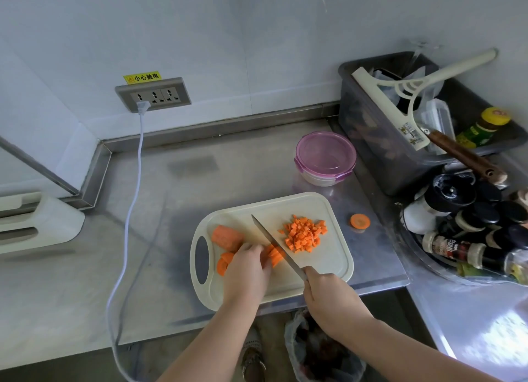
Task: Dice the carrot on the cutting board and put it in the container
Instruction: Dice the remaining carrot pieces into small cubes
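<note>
Kitchen. Identified by stainless-steel counter (228, 167), cream cutting board (328, 256) bearing diced carrot (304, 234), lidded food container (325, 159), cluster of seasoning bottles (468, 224), grey utensil bin (371, 130).

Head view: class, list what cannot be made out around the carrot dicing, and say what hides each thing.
- Handle of the knife: head view, wrapped inside the right hand.
- Part of the carrot strips: head view, covered by the left hand.
- Contents of the container: head view, its tinted pink lid is on, so cannot tell.
- Labels on the spice jars: head view, too small, and some are cut off by the right edge.
</note>
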A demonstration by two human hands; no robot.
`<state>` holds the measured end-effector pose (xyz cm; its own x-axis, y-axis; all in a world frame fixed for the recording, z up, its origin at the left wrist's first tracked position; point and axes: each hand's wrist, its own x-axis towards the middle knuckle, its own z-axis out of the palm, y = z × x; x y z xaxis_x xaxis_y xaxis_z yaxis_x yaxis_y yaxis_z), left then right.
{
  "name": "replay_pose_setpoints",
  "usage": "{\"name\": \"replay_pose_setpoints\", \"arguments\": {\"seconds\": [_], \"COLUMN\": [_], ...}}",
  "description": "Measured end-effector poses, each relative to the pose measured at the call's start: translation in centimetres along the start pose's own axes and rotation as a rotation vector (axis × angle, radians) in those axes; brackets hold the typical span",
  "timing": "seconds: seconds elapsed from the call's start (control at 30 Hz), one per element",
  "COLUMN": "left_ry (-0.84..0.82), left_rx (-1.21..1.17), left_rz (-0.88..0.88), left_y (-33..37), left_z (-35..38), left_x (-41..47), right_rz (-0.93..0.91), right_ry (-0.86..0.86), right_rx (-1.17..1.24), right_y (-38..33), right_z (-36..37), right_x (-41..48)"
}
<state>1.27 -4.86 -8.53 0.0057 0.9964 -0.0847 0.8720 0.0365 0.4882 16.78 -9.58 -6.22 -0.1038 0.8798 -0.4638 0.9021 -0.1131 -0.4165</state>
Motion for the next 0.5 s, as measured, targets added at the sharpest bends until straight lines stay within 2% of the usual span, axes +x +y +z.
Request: {"name": "replay_pose_setpoints", "arguments": {"seconds": [0.5], "left_ry": [-0.100], "left_rx": [0.008], "left_rz": [-0.084], "left_y": [0.26], "left_z": [0.17], "left_x": [0.38], "right_rz": [0.010], "right_ry": [-0.066], "right_rx": [-0.138], "right_y": [-0.86], "right_z": [0.34], "right_x": [0.05]}}
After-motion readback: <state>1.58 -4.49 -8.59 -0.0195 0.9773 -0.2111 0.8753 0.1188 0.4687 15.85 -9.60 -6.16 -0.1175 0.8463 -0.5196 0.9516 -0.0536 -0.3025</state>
